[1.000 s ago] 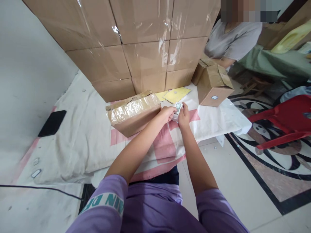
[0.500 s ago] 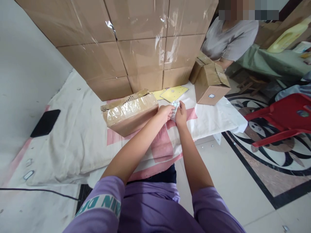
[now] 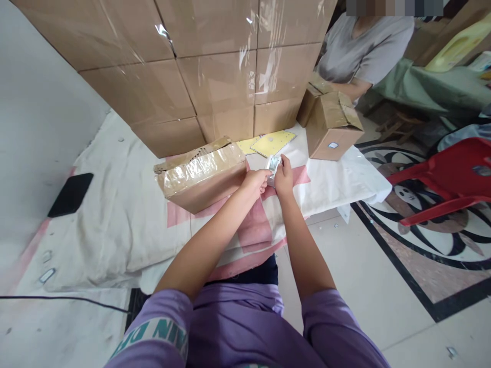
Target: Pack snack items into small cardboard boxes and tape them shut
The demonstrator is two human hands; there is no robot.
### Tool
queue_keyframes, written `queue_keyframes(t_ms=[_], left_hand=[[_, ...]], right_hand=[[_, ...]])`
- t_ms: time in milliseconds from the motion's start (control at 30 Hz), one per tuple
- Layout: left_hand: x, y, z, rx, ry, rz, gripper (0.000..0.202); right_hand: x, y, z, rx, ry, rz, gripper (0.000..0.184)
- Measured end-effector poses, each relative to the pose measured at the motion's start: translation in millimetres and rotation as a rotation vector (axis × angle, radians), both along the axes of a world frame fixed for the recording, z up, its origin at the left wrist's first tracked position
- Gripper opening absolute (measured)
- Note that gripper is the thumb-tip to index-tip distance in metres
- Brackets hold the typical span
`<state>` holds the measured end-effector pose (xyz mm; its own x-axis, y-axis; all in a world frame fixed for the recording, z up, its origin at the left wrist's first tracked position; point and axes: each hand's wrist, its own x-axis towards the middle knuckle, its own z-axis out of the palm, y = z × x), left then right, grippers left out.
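Observation:
My left hand [image 3: 255, 181] and my right hand [image 3: 284, 179] meet over a white and pink cloth [image 3: 126, 214] on the floor. Both are closed on a small pale green and white packet [image 3: 273, 165] held between them. Just left of my left hand lies a tape-wrapped cardboard box [image 3: 201, 174]. Beyond the packet lie yellow sheets [image 3: 272, 142].
A wall of stacked taped cartons [image 3: 207, 66] rises behind. A small open carton [image 3: 332, 130] sits at the right, with a person in a grey shirt [image 3: 364, 48] behind it. A red plastic chair [image 3: 448, 181] lies on the patterned floor. A black pad [image 3: 71, 194] is at the left.
My view has shifted slightly; both hands stay together on the small packet, which has risen a little between my fingers.

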<state>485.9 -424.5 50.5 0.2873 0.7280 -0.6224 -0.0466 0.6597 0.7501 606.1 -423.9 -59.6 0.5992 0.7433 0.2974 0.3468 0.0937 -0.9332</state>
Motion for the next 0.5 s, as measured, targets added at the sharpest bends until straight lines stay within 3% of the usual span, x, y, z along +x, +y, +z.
queue_keyframes(t_ms=[500], left_hand=[[-9,-12,-12.7,-0.046,-0.04,-0.021,0.031]], right_hand=[[2,2,-3.8,0.002,0.006,0.002,0.044]])
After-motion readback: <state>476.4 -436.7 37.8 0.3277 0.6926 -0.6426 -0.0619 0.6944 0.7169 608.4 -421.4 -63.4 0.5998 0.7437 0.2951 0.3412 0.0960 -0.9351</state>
